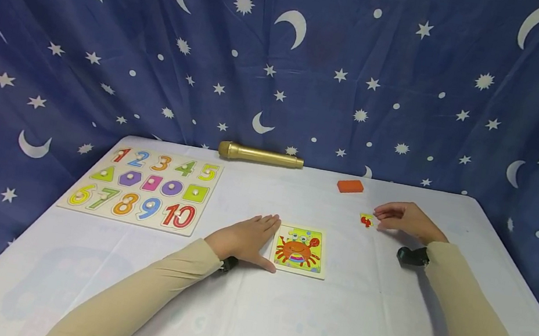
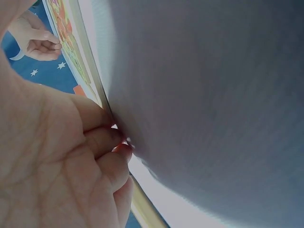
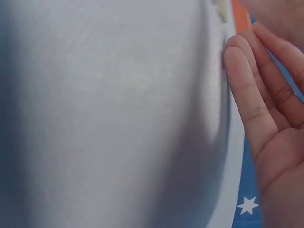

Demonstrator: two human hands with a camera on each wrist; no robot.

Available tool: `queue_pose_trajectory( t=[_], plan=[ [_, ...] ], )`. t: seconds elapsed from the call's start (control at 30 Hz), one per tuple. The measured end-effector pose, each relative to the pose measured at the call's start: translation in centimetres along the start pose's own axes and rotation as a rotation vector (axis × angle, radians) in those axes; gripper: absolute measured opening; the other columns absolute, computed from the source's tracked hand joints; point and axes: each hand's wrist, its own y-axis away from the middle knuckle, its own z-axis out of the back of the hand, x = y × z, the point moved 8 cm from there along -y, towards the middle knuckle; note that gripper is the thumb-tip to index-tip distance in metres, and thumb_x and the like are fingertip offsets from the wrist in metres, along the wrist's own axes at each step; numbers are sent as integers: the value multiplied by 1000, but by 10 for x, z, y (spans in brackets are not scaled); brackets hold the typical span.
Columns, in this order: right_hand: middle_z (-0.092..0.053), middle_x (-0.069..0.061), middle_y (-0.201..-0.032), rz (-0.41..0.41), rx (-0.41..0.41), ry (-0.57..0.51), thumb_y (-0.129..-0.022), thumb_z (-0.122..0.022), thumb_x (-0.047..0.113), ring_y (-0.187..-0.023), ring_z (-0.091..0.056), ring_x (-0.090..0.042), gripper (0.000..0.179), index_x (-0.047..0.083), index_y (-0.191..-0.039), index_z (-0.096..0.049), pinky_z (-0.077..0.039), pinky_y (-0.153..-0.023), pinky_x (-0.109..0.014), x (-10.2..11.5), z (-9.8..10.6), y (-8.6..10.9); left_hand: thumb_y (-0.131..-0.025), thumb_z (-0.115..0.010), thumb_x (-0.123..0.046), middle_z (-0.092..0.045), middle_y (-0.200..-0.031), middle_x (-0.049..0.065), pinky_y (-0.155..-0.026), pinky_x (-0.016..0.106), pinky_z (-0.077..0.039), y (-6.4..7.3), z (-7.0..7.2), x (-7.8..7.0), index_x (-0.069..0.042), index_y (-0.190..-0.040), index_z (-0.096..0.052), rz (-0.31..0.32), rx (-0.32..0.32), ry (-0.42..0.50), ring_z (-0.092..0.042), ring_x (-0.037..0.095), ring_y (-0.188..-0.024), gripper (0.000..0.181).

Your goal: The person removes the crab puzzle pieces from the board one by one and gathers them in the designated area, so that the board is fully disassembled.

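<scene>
A square crab puzzle (image 1: 298,252) in a pale wooden frame lies on the white table, with a red-orange crab on a yellow-green picture. My left hand (image 1: 250,239) rests along its left edge, fingers extended and thumb near the bottom left corner. In the left wrist view, the fingertips (image 2: 122,142) of this hand are down at the tabletop. On the right, a small yellow puzzle piece (image 1: 366,220) with a red figure lies on the table. My right hand (image 1: 408,220) hovers beside it, fingers loosely bent and fingertips right at its edge.
A wooden number-and-shape board (image 1: 139,187) lies at the left. A gold microphone (image 1: 261,155) lies along the back edge, and an orange block (image 1: 350,186) sits at the back right. Behind the table hangs a blue curtain (image 1: 311,104) with moons and stars.
</scene>
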Motion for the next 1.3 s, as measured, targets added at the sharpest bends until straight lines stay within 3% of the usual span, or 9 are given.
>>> queue_pose_trajectory(
  t=[0.1, 0.23, 0.37, 0.47, 0.57, 0.77, 1.07, 1.3],
  plan=[
    [-60, -18, -126, 5, -6, -28, -81, -74, 29, -103, -62, -13, 56, 3, -128, -57, -50, -98, -38, 2, 0, 4, -79, -55, -70, -14, -158, 11, -121, 35, -14, -1, -2, 0, -3, -151, -14, 4, 3, 2, -13, 21, -147, 106],
    [-58, -21, -129, 65, -7, -89, -81, -74, 22, -101, -63, -11, 56, 1, -128, -55, -53, -93, -31, 21, -5, 12, -78, -55, -70, -13, -159, 10, -121, 35, -14, -2, -4, 1, -4, -151, -14, 6, 5, 7, -12, 21, -147, 106],
    [-58, -25, -126, 173, 16, -128, -81, -72, 9, -104, -65, -21, 50, -5, -125, -55, -54, -84, -19, 52, -17, 19, -78, -54, -71, -12, -159, 10, -121, 35, -13, -3, -5, 3, -4, -151, -13, 5, 4, 7, -12, 21, -147, 107],
    [-58, -27, -124, 241, 47, -141, -80, -72, 5, -109, -61, -33, 47, -7, -123, -56, -54, -86, -21, 74, -29, 20, -78, -54, -71, -12, -159, 10, -121, 35, -14, -4, -6, 4, -4, -151, -13, 5, -2, 2, -12, 21, -147, 107],
    [-59, -27, -123, 295, 90, -148, -79, -72, 3, -111, -58, -39, 47, -7, -122, -57, -53, -92, -31, 94, -43, 21, -78, -54, -71, -13, -159, 10, -121, 35, -14, -4, -6, 5, -4, -151, -13, 7, -6, 3, -12, 20, -147, 107],
    [-63, -22, -118, 365, 184, -68, -79, -74, 8, -109, -60, -35, 44, -5, -119, -60, -50, -96, -45, 124, -76, 17, -78, -55, -71, -13, -159, 10, -121, 36, -14, -4, -5, 5, -4, -151, -13, 11, 2, 14, -13, 21, -147, 107],
    [-69, -11, -107, 427, 264, 50, -76, -78, 18, -95, -64, -21, 41, 3, -112, -67, -53, -91, -39, 144, -119, -1, -77, -54, -73, -14, -159, 10, -121, 36, -15, -6, -6, 7, -5, -151, -14, 17, 5, 4, -15, 22, -147, 108],
    [-69, -6, -107, 390, 308, 120, -77, -78, 18, -97, -61, -18, 34, 9, -108, -70, -52, -93, -37, 148, -135, -9, -77, -54, -73, -14, -159, 10, -121, 36, -15, -7, -7, 6, -5, -151, -13, 16, 6, 5, -16, 22, -147, 108]
  ],
)
